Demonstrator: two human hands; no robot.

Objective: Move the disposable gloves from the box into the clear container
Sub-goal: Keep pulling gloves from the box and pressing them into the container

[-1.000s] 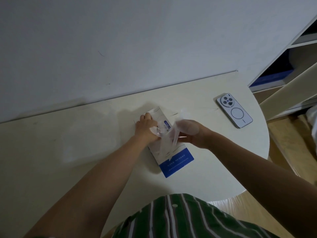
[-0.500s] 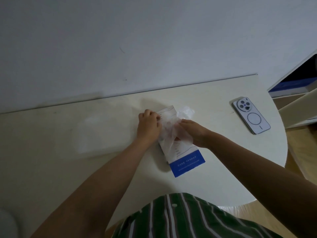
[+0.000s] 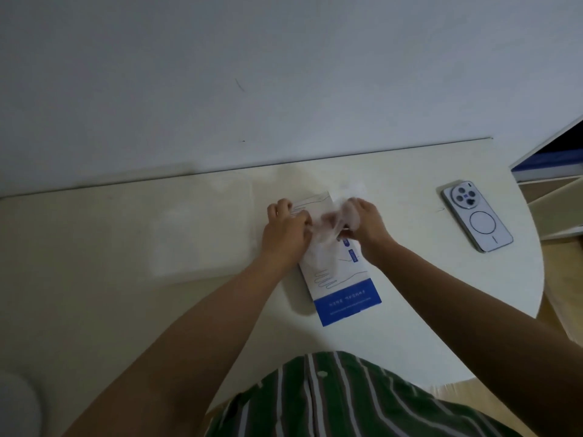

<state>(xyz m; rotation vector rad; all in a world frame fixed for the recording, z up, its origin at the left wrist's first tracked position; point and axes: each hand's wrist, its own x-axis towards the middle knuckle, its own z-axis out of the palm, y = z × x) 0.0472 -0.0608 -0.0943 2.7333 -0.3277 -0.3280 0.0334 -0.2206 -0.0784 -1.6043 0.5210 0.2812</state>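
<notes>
The clear container (image 3: 202,228) is hard to make out: it shows only as a faint, translucent rectangle lying on the table (image 3: 410,294) to the left of the hands, with its rim and depth blurred into the pale surface. The disposable gloves (image 3: 326,228) are a crumpled wisp of clear film between the two hands, above the far half of the box (image 3: 342,279). How many gloves are in the bunch cannot be told. The box's opening is hidden beneath the hands and the film. The print on its blue near end is too small to read. A pale rounded shape (image 3: 15,402) is cut off at the lower left corner.

The table is off-white, with a straight back edge against a plain grey-white wall (image 3: 284,74) and a rounded right end. A phone (image 3: 476,216) lies face down near that end, well apart from the box. Beyond it stands a shelf unit (image 3: 555,165), cut off by the frame, and wooden floor (image 3: 563,316) shows below it. A green striped shirt (image 3: 331,402) fills the bottom edge.

Both forearms reach forward and meet over the box. The left hand (image 3: 285,234) lies knuckles up with its fingers curled over the box's far left edge, gripping it; its thumb is hidden. The right hand (image 3: 367,222) is partly veiled by film, its fingers bent and pinching the gloves just above the box.
</notes>
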